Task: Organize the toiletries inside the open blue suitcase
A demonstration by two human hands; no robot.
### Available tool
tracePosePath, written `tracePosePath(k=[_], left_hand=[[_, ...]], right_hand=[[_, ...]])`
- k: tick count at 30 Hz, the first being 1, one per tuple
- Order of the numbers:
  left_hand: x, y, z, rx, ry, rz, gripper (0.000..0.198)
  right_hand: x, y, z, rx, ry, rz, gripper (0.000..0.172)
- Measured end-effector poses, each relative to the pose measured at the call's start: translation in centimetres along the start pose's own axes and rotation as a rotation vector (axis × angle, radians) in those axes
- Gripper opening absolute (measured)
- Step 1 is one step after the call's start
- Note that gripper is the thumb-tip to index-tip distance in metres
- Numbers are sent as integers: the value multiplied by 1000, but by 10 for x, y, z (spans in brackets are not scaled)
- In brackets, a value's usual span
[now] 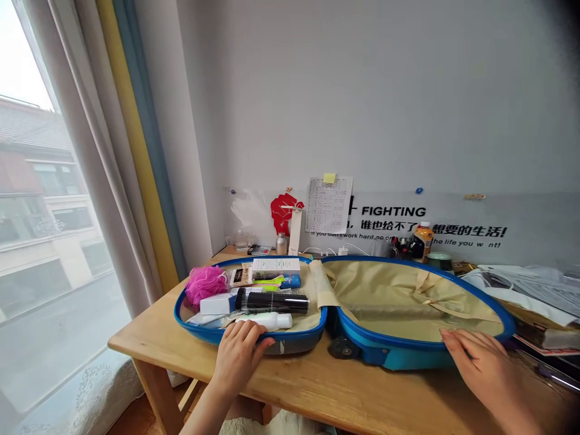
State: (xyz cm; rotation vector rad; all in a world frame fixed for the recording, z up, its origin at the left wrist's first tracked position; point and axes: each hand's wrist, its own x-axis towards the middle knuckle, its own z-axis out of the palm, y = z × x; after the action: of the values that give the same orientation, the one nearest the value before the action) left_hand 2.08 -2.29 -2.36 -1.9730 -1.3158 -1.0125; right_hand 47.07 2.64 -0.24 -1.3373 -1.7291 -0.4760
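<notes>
A small blue suitcase [389, 345] lies open on the desk, its two halves side by side. My left hand [239, 353] grips the front rim of the left half, fingers over the edge. On the right half, my right hand [473, 356] holds the near right rim, thumb and fingers around it. Packed in the left half are a pink bath puff [206, 286], a white box [216, 304], a black cylinder [281, 301], a white bottle [272, 321], a pack of cotton swabs [240, 277] and a blue-capped tube [291, 281]. Beige lining [385, 296] shows in the right half.
The wooden desk [312, 386] stands against a wall, with a curtained window at left. Behind the suitcase are a metallic bottle [281, 244], a white charger [343, 251] with cables and an orange-labelled drink bottle [422, 241]. Papers and a keyboard [534, 287] crowd the right side.
</notes>
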Motion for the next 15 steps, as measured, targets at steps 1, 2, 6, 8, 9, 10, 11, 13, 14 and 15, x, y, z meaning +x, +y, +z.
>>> tracePosePath(k=[1,2,6,8,9,10,11,13,14,15], left_hand=[[-1,-4,-1,9,7,11,39],[-2,-9,-3,16,12,21,39],[-9,-31,-13,33,14,37,35],[-13,-46,-19,38,9,34,35],[-16,-54,-22,41,4,30,35],[-18,-61,-25,46,-1,27,37],[-20,-69,-29,52,-10,17,38],[-26,-84,-37,69,-49,-21,40],[-28,-91,-41,76,-73,-44,40],[-31,-98,-45,82,-95,-66,40]], right_hand=[[0,-5,0,2,-2,2,51],[1,-12,0,3,-5,-1,53],[1,-44,-1,16,6,-71,53],[0,-63,-1,19,14,-112,52],[-1,-73,0,20,21,-131,51],[-2,-82,1,20,29,-151,51],[-3,-91,2,21,38,-176,50],[-5,-109,5,30,74,-233,47],[-6,-118,7,36,93,-262,45],[-7,-126,8,44,108,-288,44]])
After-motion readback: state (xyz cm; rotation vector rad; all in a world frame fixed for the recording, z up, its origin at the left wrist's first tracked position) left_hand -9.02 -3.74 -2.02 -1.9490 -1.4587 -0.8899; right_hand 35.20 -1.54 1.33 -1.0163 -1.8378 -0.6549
